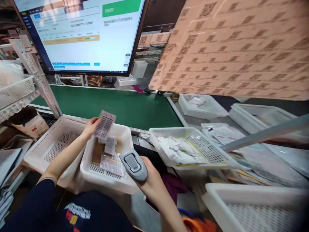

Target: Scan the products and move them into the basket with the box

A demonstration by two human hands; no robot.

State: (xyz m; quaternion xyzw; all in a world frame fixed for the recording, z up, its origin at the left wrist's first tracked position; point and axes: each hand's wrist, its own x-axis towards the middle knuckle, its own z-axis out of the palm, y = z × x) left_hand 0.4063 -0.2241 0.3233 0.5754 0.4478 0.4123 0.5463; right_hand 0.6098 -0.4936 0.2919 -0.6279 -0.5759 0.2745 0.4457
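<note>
Head view here. The left hand (pixel 93 125) has a small printed packet (pixel 105 125) pinched by its edge, so that grip is narrow, and it's holding the thing up over the back part of a white basket (pixel 108 184). More flat packets (pixel 111 165) are lying inside that basket, with some brown cardboard (pixel 97 153) down there too.

The right hand (pixel 151 175) is wrapped around a grey scanner (pixel 135 166), over by the basket's right side. Most of those fingers are tucked out of sight, so can't tell exactly how they sit.

Just left there's another white basket (pixel 33 158), partly behind the left forearm. Off to the right, a shallower basket (pixel 214 156) has white bags (pixel 177 149) in it. Behind all that is a green work surface (pixel 116 104), a lit monitor (pixel 84 53) up top left, and a big cardboard sheet (pixel 231 51) covered in code squares at upper right.
</note>
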